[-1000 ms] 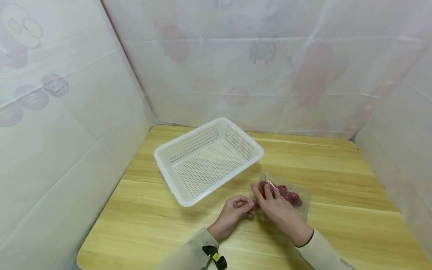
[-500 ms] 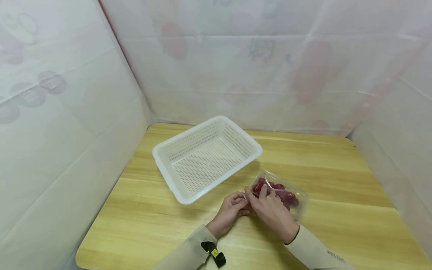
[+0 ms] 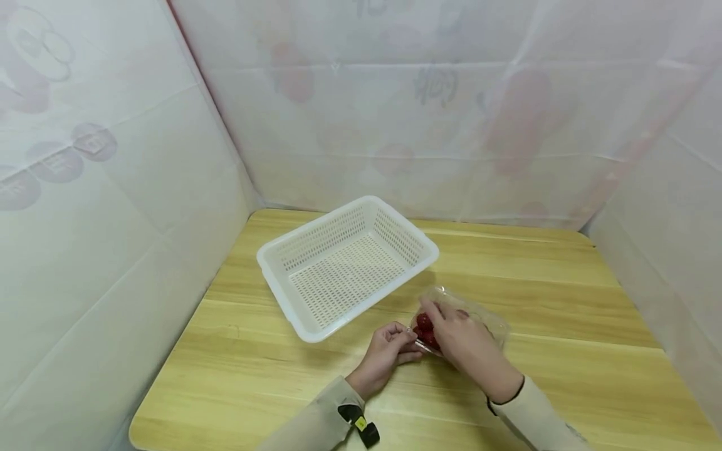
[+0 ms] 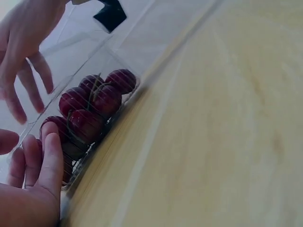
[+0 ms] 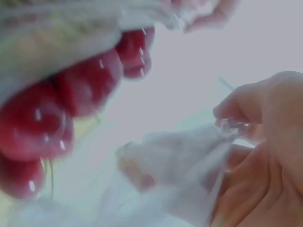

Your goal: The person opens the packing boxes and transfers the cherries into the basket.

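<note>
A clear plastic box of dark red cherries lies on the table, right of the basket. My left hand grips its near left edge, the index finger along the side wall in the left wrist view. Over the box, my right hand has its fingers bent and covers part of the fruit in the head view. Its thumb and fingers pinch a thin, see-through plastic film in the right wrist view. Blur there hides where the film meets the box.
A white slotted plastic basket stands behind and to the left of the box on the wooden table. Pale printed sheets wall in the table at the back and on both sides.
My right hand lay with fingers spread over the cherries; now its fingers are bent and pinch the film. The box has shifted slightly left. My left hand has stayed near its corner.
</note>
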`<state>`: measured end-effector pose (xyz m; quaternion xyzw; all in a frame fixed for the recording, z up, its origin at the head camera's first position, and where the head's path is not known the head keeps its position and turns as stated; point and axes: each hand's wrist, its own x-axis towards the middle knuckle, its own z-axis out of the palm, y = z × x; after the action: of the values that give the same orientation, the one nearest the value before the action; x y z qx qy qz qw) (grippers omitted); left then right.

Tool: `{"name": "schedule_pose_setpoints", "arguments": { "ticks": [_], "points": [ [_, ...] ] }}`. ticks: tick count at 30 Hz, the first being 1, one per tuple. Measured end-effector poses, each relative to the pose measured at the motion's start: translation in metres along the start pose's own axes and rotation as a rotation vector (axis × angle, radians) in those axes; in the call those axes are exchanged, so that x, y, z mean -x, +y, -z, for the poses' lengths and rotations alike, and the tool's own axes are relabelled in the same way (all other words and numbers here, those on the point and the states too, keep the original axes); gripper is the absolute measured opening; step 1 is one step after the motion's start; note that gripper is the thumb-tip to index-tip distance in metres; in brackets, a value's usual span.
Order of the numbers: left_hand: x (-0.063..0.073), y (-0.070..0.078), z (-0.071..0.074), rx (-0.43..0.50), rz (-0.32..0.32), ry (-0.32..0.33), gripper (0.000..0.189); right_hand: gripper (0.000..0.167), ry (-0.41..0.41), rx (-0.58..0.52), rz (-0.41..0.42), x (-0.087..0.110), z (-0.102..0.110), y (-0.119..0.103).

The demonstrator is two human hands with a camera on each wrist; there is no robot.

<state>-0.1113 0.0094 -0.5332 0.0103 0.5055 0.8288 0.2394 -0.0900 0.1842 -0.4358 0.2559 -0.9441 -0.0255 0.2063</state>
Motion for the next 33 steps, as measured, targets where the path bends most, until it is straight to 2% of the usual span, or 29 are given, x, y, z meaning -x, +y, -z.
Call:
{"name": "schedule_pose_setpoints", "arguments": {
  "ticks": [5, 8, 10, 12, 15, 18, 22, 26, 30, 33],
  "points": [
    [0.001, -0.005, -0.003, 0.022, 0.014, 0.001, 0.010, 0.061, 0.059, -0.216, -0.066, 0.011, 0.018, 0.025],
    [0.002, -0.007, -0.005, 0.027, 0.017, 0.000, 0.010, 0.060, 0.022, -0.308, -0.146, 0.029, 0.030, 0.052],
    [0.003, -0.008, -0.006, 0.023, 0.022, -0.004, 0.010, 0.056, -0.036, -0.387, -0.254, 0.042, 0.035, 0.077],
    [0.002, -0.007, -0.005, 0.015, 0.020, -0.007, 0.010, 0.048, -0.054, -0.461, -0.365, 0.052, 0.034, 0.107],
    [0.000, -0.005, -0.001, 0.004, 0.011, -0.018, 0.009, 0.040, -0.043, -0.694, -0.508, 0.060, 0.018, 0.146],
    [-0.002, -0.002, 0.003, -0.003, 0.001, -0.026, 0.008, 0.041, -0.013, -0.948, -0.603, 0.064, -0.007, 0.172],
    [-0.004, 0.001, 0.006, 0.000, 0.003, -0.029, 0.011, 0.044, 0.005, -1.364, -0.711, 0.069, -0.043, 0.195],
    [-0.002, 0.001, 0.005, -0.001, 0.004, -0.034, 0.012, 0.051, -0.045, -1.653, -0.764, 0.079, -0.078, 0.207],
    [-0.001, 0.000, 0.004, -0.011, 0.005, -0.050, 0.013, 0.066, -0.153, -1.773, -0.797, 0.089, -0.098, 0.209],
    [-0.001, 0.000, 0.004, -0.016, 0.009, -0.065, 0.012, 0.070, -0.184, -1.805, -0.784, 0.092, -0.105, 0.212]
  ]
}}
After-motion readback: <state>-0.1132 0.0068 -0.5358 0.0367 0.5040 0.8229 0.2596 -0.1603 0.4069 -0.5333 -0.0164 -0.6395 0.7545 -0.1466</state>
